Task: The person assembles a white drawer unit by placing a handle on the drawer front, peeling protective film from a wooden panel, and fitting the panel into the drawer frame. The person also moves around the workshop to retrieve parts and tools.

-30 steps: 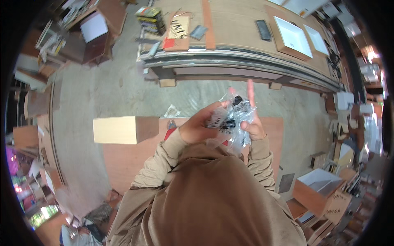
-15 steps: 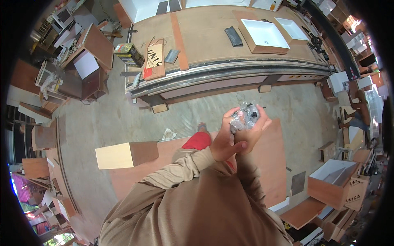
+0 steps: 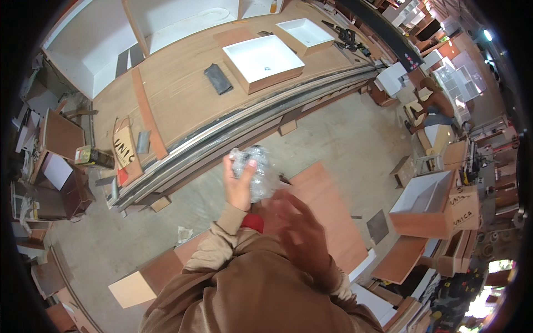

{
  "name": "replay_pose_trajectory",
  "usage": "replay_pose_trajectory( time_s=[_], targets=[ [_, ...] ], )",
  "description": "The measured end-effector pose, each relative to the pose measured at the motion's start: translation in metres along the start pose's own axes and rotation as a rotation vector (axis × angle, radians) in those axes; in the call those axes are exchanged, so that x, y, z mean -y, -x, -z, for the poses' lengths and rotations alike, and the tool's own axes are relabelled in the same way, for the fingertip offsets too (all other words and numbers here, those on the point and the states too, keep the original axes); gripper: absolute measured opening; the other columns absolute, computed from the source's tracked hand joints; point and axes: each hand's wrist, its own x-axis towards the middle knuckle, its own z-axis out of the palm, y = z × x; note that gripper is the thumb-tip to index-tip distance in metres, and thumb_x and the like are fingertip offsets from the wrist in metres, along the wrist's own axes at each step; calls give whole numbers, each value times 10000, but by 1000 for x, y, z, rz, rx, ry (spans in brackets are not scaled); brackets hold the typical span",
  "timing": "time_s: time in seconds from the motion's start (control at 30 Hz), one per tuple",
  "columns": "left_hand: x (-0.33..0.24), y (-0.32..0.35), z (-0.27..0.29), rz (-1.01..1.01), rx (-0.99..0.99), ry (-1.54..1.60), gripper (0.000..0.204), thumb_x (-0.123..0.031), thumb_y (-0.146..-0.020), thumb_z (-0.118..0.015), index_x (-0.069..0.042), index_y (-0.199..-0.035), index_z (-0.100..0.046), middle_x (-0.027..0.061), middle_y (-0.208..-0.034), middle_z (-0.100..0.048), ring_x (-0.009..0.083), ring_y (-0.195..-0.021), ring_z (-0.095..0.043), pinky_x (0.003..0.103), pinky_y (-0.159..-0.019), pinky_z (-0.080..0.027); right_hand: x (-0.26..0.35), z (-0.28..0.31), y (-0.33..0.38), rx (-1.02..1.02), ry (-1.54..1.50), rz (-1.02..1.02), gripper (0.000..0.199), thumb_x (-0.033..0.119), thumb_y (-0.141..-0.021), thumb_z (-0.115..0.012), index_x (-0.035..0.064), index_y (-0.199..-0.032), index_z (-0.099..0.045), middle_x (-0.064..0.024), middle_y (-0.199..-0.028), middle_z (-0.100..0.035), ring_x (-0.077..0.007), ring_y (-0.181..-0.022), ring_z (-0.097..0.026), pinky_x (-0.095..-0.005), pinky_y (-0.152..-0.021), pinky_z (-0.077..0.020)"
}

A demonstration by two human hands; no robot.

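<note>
A crumpled clear plastic bag (image 3: 260,176) with small dark bits inside is held up in front of my body. My left hand (image 3: 239,180) grips it from its left side, fingers and thumb closed round the plastic. Just right of the bag and lower, my right hand (image 3: 300,230) is smeared by motion, so its fingers cannot be made out. A small dark shape shows at the bag's right edge; its kind is too blurred to tell. Below the hands lies a reddish-brown wood panel (image 3: 327,216) on the floor.
Ahead runs a long workbench (image 3: 183,111) carrying a white-lined drawer box (image 3: 264,58), a second shallow box (image 3: 305,34) and a dark folded pouch (image 3: 217,79). A wooden box (image 3: 147,280) stands lower left. Right are a large drawer (image 3: 419,208) and a seated person (image 3: 436,102).
My view has swung to the right. The bag, earlier cupped between both hands, is now in my left hand, and my right hand has moved away from it, toward my body.
</note>
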Motion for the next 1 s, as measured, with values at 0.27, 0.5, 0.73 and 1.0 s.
replay_pose_trajectory(
  time_s=[0.27, 0.5, 0.73, 1.0],
  targets=[
    [42, -50, -61, 107, 540, 284, 389, -228, -1057, -575, -57, -1405, -540, 101, -1328, -595, 239, -1208, -572, 412, -1033, -484, -92, 38, -122, -151, -83, 27, 948, 484, -823, -845, 34, -1535, -410, -279, -1536, -418, -428, -1398, -452, -487, -1094, -433],
    [21, -95, -56, 124, 365, -161, 677, -380, -1007, -632, -78, -1566, -397, 172, -1538, -428, 326, -1371, -449, 440, -1181, -328, -169, 21, -179, -68, -677, -202, 667, 82, -776, -875, 55, -1377, -586, -183, -1257, -641, -337, -1109, -652, -413, -941, -535],
    [-54, -125, -23, -83, -9, -995, 549, -300, -960, -696, 22, -1381, -555, 227, -1387, -596, 424, -1254, -550, 490, -1087, -414, -198, -50, -318, 242, -189, 325, 415, 60, -696, -795, 85, -1096, -689, -161, -957, -611, -376, -873, -621, -443, -753, -530],
    [9, -222, 28, -311, -526, -983, 239, -214, -944, -720, 14, -1013, -695, 240, -1036, -725, 408, -833, -701, 427, -759, -567, -280, -147, -442, 273, -185, 404, 295, 137, -731, -815, 69, -948, -629, -147, -947, -621, -375, -874, -619, -459, -761, -515]
  ],
)
